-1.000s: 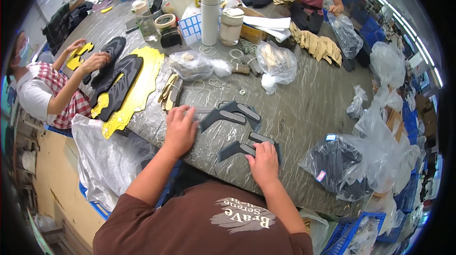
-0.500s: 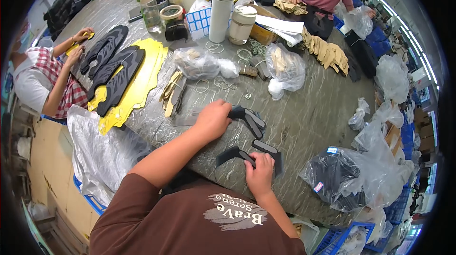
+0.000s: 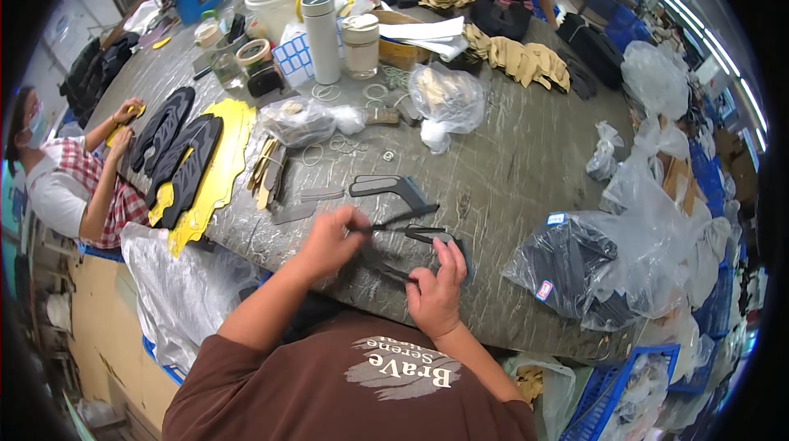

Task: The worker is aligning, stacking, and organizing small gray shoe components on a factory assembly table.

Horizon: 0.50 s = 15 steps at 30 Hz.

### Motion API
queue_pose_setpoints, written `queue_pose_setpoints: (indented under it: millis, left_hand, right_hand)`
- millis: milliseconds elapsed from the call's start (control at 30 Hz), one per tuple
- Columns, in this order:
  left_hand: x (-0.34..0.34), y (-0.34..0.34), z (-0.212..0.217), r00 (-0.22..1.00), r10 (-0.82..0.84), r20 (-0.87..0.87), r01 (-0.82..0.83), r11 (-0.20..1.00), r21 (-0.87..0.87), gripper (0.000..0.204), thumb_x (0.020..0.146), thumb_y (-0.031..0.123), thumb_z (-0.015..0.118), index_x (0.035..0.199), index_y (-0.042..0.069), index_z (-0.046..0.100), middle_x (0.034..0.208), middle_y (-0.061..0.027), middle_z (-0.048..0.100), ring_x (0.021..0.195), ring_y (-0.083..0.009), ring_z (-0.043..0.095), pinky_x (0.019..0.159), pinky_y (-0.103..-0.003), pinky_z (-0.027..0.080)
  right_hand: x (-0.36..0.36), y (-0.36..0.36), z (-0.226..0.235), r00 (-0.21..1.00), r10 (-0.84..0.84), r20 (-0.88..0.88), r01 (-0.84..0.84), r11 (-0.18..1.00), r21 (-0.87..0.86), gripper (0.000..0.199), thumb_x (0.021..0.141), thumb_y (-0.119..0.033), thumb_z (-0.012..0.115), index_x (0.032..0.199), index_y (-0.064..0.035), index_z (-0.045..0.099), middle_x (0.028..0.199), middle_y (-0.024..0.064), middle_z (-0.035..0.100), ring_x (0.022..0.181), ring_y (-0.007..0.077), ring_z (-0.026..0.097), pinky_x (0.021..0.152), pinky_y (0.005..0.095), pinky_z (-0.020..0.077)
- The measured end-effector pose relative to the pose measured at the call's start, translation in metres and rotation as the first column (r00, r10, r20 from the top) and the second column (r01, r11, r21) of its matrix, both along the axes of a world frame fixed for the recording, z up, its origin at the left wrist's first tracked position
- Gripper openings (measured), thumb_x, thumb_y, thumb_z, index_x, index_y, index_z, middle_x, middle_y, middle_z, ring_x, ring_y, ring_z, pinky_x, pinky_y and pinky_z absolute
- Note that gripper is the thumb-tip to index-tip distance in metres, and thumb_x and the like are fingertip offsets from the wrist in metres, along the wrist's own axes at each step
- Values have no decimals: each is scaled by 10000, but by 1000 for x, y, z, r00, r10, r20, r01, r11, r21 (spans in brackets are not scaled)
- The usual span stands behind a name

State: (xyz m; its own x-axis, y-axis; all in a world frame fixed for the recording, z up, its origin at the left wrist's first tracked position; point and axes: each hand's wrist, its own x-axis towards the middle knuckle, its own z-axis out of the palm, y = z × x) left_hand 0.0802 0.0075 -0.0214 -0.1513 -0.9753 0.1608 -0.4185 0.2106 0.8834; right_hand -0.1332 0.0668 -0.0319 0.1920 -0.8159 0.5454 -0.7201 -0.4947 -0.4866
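Note:
My left hand (image 3: 335,242) is closed in a pinch on a thin black curved piece (image 3: 404,216), which extends from its fingertips to the right. Beside it, my right hand (image 3: 437,286) has thumb and fingers drawn together at the end of a blurred dark strip (image 3: 385,267). Whether the two dark parts are joined cannot be made out. Just beyond the right fingertips lies a black-edged strip (image 3: 427,235) on a dark piece. Farther up the table rests a bent black piece with a grey strip on it (image 3: 385,186).
Thin grey strips (image 3: 322,194) lie left of the work. Beyond are a bundle of strips (image 3: 268,171), bagged parts (image 3: 448,100), a white flask (image 3: 320,38) and a jar (image 3: 360,46). A plastic bag of black parts (image 3: 567,264) sits right. Co-workers sit left and at the back.
My left hand has left the bent piece lying on the table and moved nearer, now holding a thin black piece by my right hand. The view has shifted slightly.

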Motion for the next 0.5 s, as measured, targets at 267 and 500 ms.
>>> queue_pose_setpoints:
  millis: [267,500]
  left_hand:
    - [-13,1,15,822,-542,172,523,840,147,255,714,112,743,918,28,614,962,-120,627,935,-294,589,824,-381,461]
    - [-89,-36,0,740,-338,581,444,895,-46,297,724,157,707,969,27,601,942,-144,600,918,-346,586,779,-427,473]
  right_hand:
    - [-24,13,0,985,163,56,-164,986,19,216,669,-49,663,847,-87,546,904,57,587,860,238,558,833,414,390]
    - [-23,19,-4,965,176,-195,-141,973,181,386,653,-46,620,1036,-81,594,894,57,560,886,248,525,794,387,387]
